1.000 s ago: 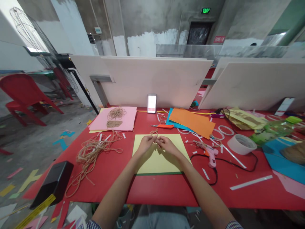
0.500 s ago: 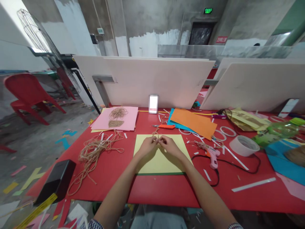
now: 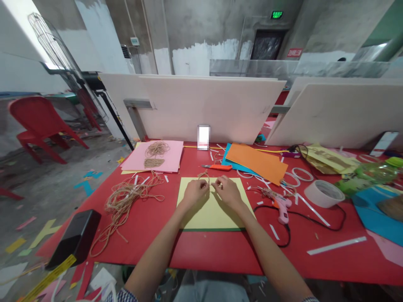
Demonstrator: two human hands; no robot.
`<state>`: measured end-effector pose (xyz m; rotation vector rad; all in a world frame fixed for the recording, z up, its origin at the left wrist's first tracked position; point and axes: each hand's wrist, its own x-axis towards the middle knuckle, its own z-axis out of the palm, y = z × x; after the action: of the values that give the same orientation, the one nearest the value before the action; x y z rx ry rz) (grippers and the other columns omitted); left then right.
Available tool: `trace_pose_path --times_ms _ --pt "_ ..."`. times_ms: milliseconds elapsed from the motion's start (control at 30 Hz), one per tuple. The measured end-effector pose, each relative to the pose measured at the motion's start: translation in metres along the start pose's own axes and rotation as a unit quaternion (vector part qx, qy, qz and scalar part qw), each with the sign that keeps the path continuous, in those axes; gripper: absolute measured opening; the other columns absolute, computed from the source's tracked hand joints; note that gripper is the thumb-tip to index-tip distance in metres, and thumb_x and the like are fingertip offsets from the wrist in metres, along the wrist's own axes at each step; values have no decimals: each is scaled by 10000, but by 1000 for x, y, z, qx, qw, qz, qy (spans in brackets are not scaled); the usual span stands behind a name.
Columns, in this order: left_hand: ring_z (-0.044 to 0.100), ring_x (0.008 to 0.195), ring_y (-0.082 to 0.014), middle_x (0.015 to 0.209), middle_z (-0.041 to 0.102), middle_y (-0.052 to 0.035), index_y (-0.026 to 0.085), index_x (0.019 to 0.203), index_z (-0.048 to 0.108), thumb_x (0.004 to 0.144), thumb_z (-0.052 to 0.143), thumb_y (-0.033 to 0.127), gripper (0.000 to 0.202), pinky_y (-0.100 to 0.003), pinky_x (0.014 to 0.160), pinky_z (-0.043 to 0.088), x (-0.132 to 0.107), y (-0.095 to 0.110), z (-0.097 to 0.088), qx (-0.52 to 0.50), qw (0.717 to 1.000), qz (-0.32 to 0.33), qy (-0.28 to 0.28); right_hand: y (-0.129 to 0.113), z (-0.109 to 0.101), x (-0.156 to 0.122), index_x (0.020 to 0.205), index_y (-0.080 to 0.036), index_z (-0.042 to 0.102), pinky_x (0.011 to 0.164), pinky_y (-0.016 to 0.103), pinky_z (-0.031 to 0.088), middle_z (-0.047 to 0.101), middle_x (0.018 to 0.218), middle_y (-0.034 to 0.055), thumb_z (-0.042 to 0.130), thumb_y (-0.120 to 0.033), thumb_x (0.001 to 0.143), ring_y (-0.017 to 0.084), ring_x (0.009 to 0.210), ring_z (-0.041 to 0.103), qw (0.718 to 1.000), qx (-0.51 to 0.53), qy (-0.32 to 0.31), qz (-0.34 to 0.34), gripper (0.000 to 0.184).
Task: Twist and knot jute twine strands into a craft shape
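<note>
Left hand (image 3: 195, 193) and right hand (image 3: 228, 193) pinch jute twine (image 3: 204, 176). Two coils (image 3: 156, 149) lie on pink card (image 3: 134, 161); loose twine (image 3: 122, 201) remains.

A short length of tan jute twine (image 3: 204, 176) is arching into a small, loose loop, rising toward 12 o'clock while the left hand (image 3: 195, 193) and right hand (image 3: 227, 192) are pinching its strands between their fingertips, just above a pale yellow card (image 3: 210, 214).
</note>
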<state>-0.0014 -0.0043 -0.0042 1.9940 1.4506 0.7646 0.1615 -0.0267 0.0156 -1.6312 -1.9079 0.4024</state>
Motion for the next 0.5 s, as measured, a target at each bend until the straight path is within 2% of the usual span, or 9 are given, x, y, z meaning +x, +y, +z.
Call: trace_pose_path --times_ms 100,233,367,433,500 --pt "441 559 -130 563 556 -14 157 633 649 842 525 336 301 -261 562 245 0 0 1 -26 999 -17 35 -8 4 -4 680 -201 555 603 250 315 610 677 12 554 -324 912 142 619 521 1000 17 2 -6 263" --pt "441 558 -125 550 540 -2 140 679 680 849 543 475 400 -248 557 290 3 -2 3 -194 978 -39 69 -18 17 -12 745 -202 586 618 262 326 651 726 26 486 -280 946 156 643 554 998 -11 17 -56 237" --pt "364 529 -96 518 421 46 141 647 631 710 643 670 533 -237 541 296 5 -1 8 -369 925 -77 58 -21 26 -19 853 -199 609 644 279 348 686 825 62 393 -240 986 180 714 602 994 -49 27 -93 257" --pt "347 524 -86 530 408 52 153 622 580 644 677 718 574 -235 537 293 5 1 9 -413 905 -92 43 -20 28 -20 898 -201 610 660 283 370 693 861 68 384 -251 991 185 744 617 994 -35 31 -104 250" --pt "338 514 -82 535 397 56 164 624 544 636 664 755 604 -235 525 280 5 2 9 -426 900 -85 24 -18 28 -20 945 -204 601 681 288 403 693 913 69 417 -287 978 186 761 627 994 6 56 -92 205"
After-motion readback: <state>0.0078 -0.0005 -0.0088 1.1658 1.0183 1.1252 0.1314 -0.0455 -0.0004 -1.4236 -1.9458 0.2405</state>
